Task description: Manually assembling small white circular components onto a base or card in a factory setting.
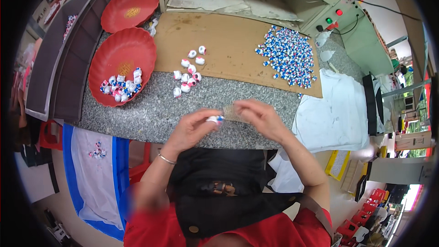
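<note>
The worktop (137, 123) is speckled grey stone, partly covered by flat, stained brown cardboard (233, 50). On the cardboard lies a dense heap (288, 55) of tiny blue-and-white bits; stubby, rounded white-and-pink pieces (191, 69) spread loosely over cardboard and stone. The near red bowl (137, 48), scalloped at the rim, holds white-and-blue pieces; the far bowl (130, 2) has the same shape. The left hand (192, 129) pinches a small piece (214, 120), white and blue, at its fingertips; the right hand (263, 118) is near it, fingertips blurred, so I cannot tell whether they grip anything
</note>
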